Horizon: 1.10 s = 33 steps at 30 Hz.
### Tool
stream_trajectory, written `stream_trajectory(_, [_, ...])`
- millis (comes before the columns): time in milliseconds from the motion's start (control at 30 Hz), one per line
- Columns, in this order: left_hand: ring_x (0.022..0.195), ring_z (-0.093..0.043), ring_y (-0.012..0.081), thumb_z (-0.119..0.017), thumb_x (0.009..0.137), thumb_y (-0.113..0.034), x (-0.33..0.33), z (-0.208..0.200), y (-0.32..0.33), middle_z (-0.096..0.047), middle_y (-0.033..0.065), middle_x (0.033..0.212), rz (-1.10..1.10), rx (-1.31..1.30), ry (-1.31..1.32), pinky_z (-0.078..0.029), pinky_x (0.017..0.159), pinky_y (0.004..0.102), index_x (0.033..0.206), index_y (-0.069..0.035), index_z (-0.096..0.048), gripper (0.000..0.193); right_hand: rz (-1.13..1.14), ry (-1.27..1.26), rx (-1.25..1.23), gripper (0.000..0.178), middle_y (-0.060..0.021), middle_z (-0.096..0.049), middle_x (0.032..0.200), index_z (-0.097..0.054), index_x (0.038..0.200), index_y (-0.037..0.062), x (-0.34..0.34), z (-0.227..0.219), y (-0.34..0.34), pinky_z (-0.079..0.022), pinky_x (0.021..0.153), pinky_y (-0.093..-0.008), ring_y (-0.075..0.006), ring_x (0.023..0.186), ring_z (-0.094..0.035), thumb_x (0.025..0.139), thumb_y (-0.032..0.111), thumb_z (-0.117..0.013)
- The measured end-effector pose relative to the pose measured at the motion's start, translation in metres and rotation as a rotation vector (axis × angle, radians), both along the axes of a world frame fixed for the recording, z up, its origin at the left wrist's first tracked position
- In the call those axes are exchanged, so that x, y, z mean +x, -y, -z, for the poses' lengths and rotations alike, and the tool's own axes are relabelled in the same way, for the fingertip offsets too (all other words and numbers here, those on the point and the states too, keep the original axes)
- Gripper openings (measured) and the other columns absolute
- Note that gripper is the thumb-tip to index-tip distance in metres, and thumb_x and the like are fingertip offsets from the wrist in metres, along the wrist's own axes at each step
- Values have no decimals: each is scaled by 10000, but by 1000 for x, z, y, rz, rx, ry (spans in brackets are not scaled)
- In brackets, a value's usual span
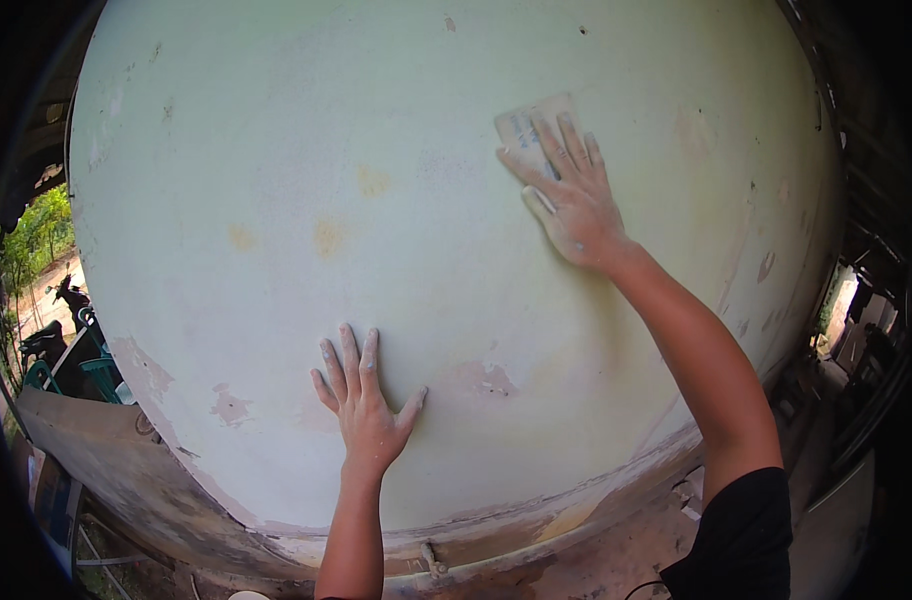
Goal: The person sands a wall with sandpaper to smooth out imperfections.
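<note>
A large pale green painted wall [276, 130] spreads across the view, with patches of worn paint and a few yellowish stains. Up and to the right, my right hand [578, 205] presses a sheet of sandpaper [521, 127] flat against this surface. Its fingers lie over the sheet, whose light backing carries blue print; the grit side is hidden. Lower and nearer the middle, my left hand [364, 405] rests on the wall with its fingers spread and nothing in it. Pale dust coats the fingers of both hands.
Along the wall's base runs a pipe with a small tap [433, 560]. A low, weathered ledge [106, 445] juts out at the left, with green plastic chairs [101, 375] and a motorcycle [71, 295] beyond it. Dim clutter [866, 340] stands at the far right.
</note>
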<state>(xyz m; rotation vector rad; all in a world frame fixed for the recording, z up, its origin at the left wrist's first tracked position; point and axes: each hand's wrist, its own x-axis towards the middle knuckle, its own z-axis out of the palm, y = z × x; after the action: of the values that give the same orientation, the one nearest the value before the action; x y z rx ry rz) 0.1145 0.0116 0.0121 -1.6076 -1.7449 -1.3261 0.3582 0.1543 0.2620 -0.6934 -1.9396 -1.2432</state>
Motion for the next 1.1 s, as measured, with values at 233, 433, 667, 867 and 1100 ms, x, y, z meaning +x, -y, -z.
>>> stream_trajectory(233, [1638, 42, 439, -829, 829, -470, -10, -3, -5, -91, 194, 1782, -37, -30, -47, 84, 1247, 666, 1689, -143, -265, 1080, -74, 636, -260, 468, 123, -249, 1750, -464, 1524, 581, 9, 60, 16, -164, 1331, -532, -169, 1618, -218, 1075, 458, -506])
stream_trajectory(433, [1636, 65, 437, -802, 836, -571, -10, 0, -5, -65, 188, 1785, -67, -54, -132, 105, 1240, 676, 1690, -150, -272, 1090, -19, -70, -60, 461, 41, -252, 1756, -475, 1549, 523, 17, -57, -1, -73, 1344, -505, -218, 1629, -177, 1096, 436, -494])
stream_trajectory(667, [1649, 6, 389, -882, 736, -548, -30, 7, 11, -112, 145, 1788, -65, -103, -149, 94, 1258, 658, 1690, -165, -275, 1194, -141, 164, -139, 509, -6, -265, 1754, -423, 1572, 544, -47, 49, 23, -152, 1329, -532, -270, 1629, -189, 1099, 371, -498])
stream_trajectory(867, [1651, 13, 373, -992, 595, -431, -32, -33, 27, -93, 121, 1793, -147, -147, -75, 70, 1266, 672, 1707, -178, -200, 1388, -2, 498, -151, 474, 127, -274, 1738, -460, 1503, 616, 27, 44, 9, -146, 1354, -486, -153, 1615, -216, 1106, 357, -447])
stream_trajectory(1100, [1639, 82, 419, -1019, 578, -376, -5, -53, 35, 35, 176, 1788, -216, -280, -110, 33, 1270, 677, 1720, -210, -133, 1455, -13, -270, 121, 453, 52, -276, 1745, -448, 1578, 472, 42, -85, -30, -85, 1353, -498, -199, 1625, -185, 1129, 427, -406])
